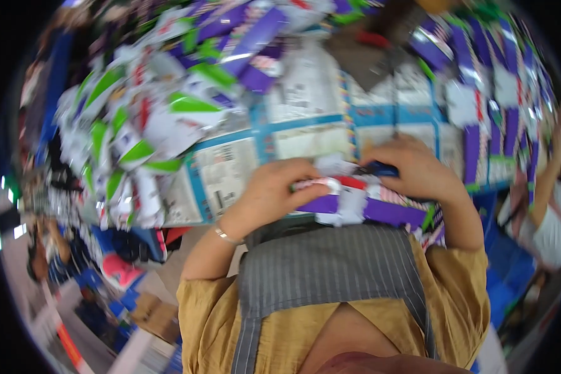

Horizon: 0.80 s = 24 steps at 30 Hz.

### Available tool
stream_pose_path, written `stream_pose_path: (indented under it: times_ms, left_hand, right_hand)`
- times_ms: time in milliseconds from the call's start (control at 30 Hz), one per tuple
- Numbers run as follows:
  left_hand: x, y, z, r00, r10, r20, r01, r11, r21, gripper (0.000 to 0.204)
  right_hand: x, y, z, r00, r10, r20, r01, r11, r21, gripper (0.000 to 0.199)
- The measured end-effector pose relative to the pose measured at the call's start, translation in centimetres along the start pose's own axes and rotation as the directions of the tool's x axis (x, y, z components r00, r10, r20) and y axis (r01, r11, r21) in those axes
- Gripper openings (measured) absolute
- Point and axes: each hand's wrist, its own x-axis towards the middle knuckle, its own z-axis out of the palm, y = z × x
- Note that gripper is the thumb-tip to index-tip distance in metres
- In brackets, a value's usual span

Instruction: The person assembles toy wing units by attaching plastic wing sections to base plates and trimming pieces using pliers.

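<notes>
Close in front of my apron, my left hand (279, 187) pinches the left end of a shiny purple, white and red printed plastic packet (355, 202) at the table's near edge. My right hand (412, 167) is curled around a small dark blue tool (380, 168) just above the packet; its kind is blurred, and its tip is hidden or too small to make out. A thin dark cord (394, 106) runs down from above to my right hand. More purple and green wrapping hangs below my right wrist.
The table (305, 140) is covered with printed sheets and blue tape. A heap of white and green packets (137, 131) lies left, purple packets (249, 43) behind, and rows of purple packets (480, 93) right. People (545, 206) are at both sides; cardboard boxes (154, 316) stand lower left.
</notes>
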Motion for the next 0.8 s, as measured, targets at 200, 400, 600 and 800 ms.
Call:
stream_pose_path:
  times_ms: [200, 400, 600, 800]
  left_hand:
    - [0.6, -0.4, -1.1, 0.989, -0.141, 0.052, 0.142, 0.989, -0.029, 0.018]
    - [0.3, -0.5, -1.4, 0.983, -0.128, 0.132, 0.13, 0.991, -0.01, 0.018]
    - [0.6, -0.1, -1.1, 0.986, -0.096, 0.134, 0.086, 0.993, 0.077, 0.019]
    - [1.5, 0.1, -1.8, 0.971, -0.102, 0.214, 0.088, 0.994, 0.071, 0.021]
  right_hand:
    - [-0.1, 0.5, 0.5, 1.0, 0.028, -0.005, -0.028, 1.0, -0.009, 0.035]
    - [-0.5, 0.5, 0.3, 1.0, 0.018, -0.001, -0.018, 0.998, 0.053, 0.031]
    - [-0.4, 0.5, 0.5, 0.999, 0.035, 0.008, -0.035, 0.999, -0.003, 0.035]
    - [-0.4, 0.6, 0.7, 0.999, -0.007, -0.043, 0.007, 1.0, 0.008, 0.028]
